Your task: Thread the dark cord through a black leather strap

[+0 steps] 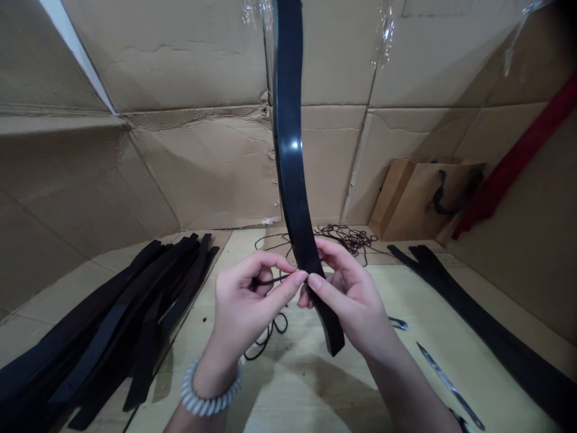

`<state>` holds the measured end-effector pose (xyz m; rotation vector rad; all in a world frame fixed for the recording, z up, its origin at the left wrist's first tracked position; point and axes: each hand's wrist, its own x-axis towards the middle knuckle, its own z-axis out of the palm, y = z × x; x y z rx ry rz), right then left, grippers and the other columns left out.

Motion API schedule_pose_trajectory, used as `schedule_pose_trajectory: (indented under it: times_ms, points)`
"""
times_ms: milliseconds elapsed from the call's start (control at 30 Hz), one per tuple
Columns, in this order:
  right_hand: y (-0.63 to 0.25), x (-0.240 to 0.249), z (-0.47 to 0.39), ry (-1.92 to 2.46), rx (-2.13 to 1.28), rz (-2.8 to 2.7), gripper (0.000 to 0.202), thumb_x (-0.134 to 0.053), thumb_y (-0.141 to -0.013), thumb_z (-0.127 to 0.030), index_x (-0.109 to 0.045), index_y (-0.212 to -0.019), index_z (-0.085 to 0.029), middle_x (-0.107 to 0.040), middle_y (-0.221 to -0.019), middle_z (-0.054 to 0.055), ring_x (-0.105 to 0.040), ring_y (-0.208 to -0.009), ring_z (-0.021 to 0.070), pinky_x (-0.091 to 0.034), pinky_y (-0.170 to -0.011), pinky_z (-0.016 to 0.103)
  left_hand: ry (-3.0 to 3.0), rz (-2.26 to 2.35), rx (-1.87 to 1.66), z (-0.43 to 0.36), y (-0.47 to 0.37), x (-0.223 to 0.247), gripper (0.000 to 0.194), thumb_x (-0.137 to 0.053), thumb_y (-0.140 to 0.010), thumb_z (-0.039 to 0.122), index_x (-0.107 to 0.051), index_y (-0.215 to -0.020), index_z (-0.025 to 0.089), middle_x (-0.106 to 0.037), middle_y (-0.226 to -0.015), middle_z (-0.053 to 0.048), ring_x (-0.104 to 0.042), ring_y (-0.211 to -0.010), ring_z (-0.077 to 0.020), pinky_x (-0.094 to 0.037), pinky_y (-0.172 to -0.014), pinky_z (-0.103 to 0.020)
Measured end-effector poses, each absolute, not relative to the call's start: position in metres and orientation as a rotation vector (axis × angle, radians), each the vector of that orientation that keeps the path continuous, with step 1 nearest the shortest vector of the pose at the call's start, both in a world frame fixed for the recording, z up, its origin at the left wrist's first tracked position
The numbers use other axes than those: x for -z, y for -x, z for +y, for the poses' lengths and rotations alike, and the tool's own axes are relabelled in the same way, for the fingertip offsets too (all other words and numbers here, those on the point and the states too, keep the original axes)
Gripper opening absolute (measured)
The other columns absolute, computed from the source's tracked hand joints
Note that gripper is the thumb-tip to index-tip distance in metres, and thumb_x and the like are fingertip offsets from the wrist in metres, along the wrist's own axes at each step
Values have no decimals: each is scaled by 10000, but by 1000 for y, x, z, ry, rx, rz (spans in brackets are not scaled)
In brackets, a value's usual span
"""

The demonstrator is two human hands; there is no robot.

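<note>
A long, glossy black strip (291,144) rises from between my hands past the top edge of the view, its lower end hanging just above the table. My right hand (347,294) grips it near that end, thumb in front and fingers behind. Against the strip's left edge, my left hand (252,294) pinches a thin dark cord (274,280) between thumb and index finger. The fingertips of both hands meet there, and the cord's very end is hidden. A loop of cord (265,343) lies on the table below.
Black strips (121,300) lie piled at the left, with more strips (478,319) at the right. Tangled cord (347,237) lies behind my hands. A pointed metal blade (451,385) and a partly hidden blue handle (398,323) are at the right. A paper bag (419,198) stands against cardboard walls (211,162).
</note>
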<state>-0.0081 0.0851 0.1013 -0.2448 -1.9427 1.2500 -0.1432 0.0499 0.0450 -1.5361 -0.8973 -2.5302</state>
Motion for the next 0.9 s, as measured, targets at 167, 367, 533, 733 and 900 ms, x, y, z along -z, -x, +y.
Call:
schedule_pose_trajectory:
  times_ms: [167,367,533,733,900]
  points:
    - [6,-104,85,237,-1214,-2004,330,-652,-900,-179,-636,-1206,-302,-670,-1060,5,-642,-664,27,-565,-654,136,1578,-925,2666,53,151,-46,130,-811,-695,202,-738,-802,207,-308,-501,81,-283,-428,-42,-237,-381,-149]
    - [4,-102,84,222,-1173,-2029,357,-651,-898,-161,-629,-1210,-334,-674,-1081,-13,-654,-672,27,-574,-661,131,1703,-898,2749,54,155,-45,125,-815,-695,231,-784,-815,242,-353,-505,61,-325,-444,-55,-278,-390,-159]
    - [4,-101,82,207,-1087,-2020,283,-652,-912,-228,-655,-1171,-340,-684,-1047,-21,-628,-671,24,-573,-633,122,1708,-856,2695,51,152,-48,96,-826,-680,208,-781,-760,236,-471,-478,52,-359,-429,-48,-302,-378,-141]
    - [6,-102,83,241,-1130,-1948,121,-669,-900,-272,-671,-1021,-262,-667,-859,-33,-618,-567,33,-545,-516,120,1743,-788,2581,44,147,-55,110,-821,-676,123,-727,-669,179,-656,-540,28,-509,-432,-49,-393,-413,-117]
    - [4,-103,85,241,-1240,-1936,129,-693,-881,-270,-659,-1004,-254,-639,-839,-47,-608,-519,21,-519,-496,109,1734,-780,2479,46,148,-54,80,-815,-699,156,-738,-683,170,-572,-449,45,-435,-387,-43,-328,-363,-130]
